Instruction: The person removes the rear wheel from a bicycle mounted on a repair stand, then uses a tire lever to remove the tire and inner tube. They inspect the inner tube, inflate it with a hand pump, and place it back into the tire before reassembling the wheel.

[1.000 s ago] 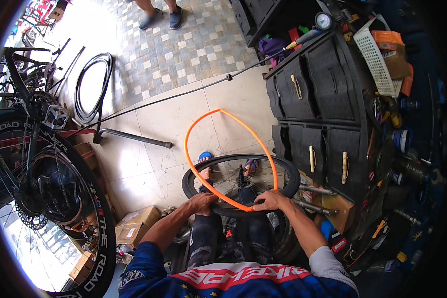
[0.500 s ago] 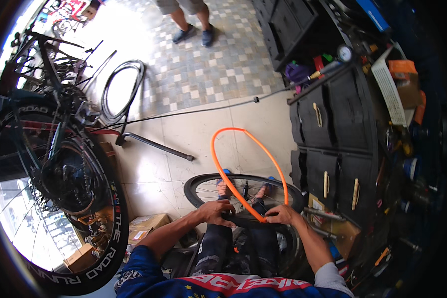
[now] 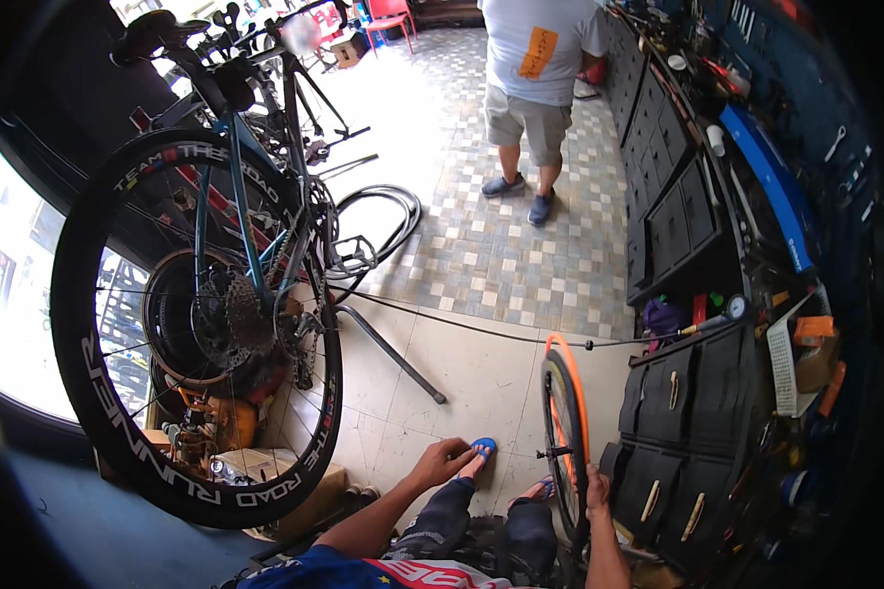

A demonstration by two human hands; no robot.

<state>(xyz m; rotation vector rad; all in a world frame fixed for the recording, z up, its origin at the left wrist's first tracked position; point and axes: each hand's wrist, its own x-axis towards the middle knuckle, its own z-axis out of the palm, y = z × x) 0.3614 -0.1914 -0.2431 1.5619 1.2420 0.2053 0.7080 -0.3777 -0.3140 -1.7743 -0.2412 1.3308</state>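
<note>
A bicycle wheel with a black rim stands nearly edge-on beside my right leg. A bright orange inner tube loops along its right side and over its top. My right hand is closed round the right edge of the wheel, low down, where the tube also runs; whether its fingers hold the tube too cannot be made out. In front of my left knee hovers my left hand, with nothing visible in it and its fingers loosely stretched toward the right, apart from the wheel.
At left a bicycle presents its large rear wheel. A black hose lies coiled behind it, and a thin line crosses the floor to a gauge. Black drawer cabinets line the right. A person stands on the tiles beyond.
The wheel has gone from lying flat over my lap to upright at my right, the tube with it. My left hand has left the wheel. My view has shifted upward and left.
</note>
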